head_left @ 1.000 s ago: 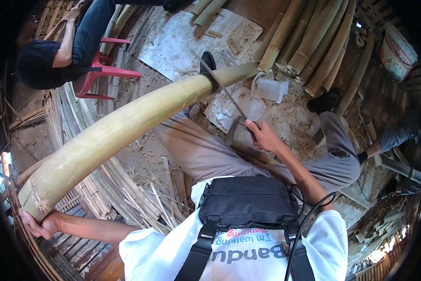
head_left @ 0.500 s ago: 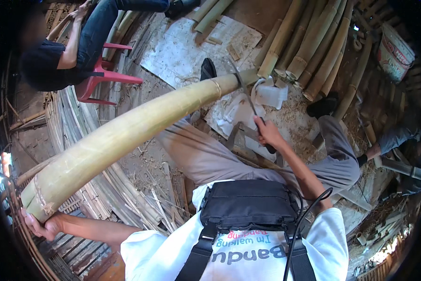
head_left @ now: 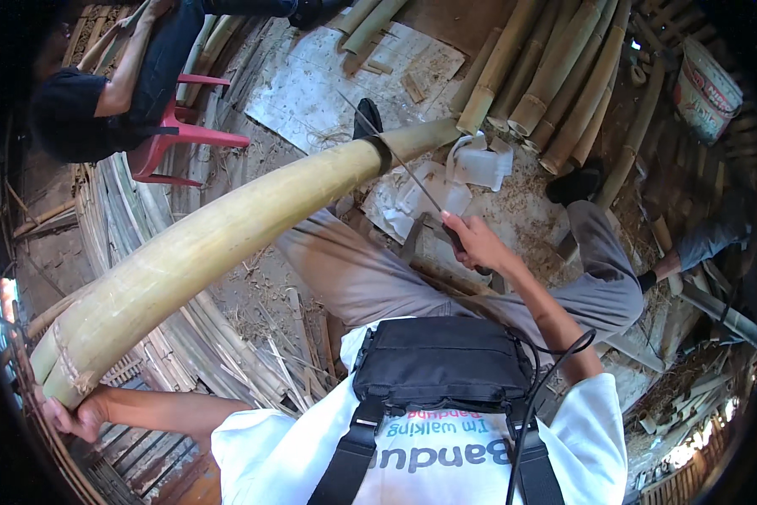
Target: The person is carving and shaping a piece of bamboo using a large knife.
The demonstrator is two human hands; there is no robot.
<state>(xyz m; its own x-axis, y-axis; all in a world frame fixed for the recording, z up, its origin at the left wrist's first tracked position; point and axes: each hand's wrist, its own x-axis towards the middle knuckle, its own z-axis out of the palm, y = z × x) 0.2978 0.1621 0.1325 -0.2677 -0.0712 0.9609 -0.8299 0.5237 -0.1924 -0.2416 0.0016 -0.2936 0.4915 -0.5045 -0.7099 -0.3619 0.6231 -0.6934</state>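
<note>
A thick pale-green bamboo pole lies slantwise in front of me, from the lower left to the upper middle. My left hand is closed round its near end, which has a split in it; some fingers are hidden behind the pole. In my right hand is the dark handle of a long, thin-bladed knife. The blade crosses the pole at a dark band near a joint, and its tip sticks out past the far side. Whether the edge is sunk into the bamboo I cannot tell.
Several bamboo poles lie at the far right, near a white bucket. Broken white plastic sits beyond my right hand. Split bamboo strips are heaped at left. Another person sits on a red chair at far left.
The knife has moved along the pole toward me, from beyond the joint to the dark band, and its blade now leans further left. My left hand keeps its hold on the end.
</note>
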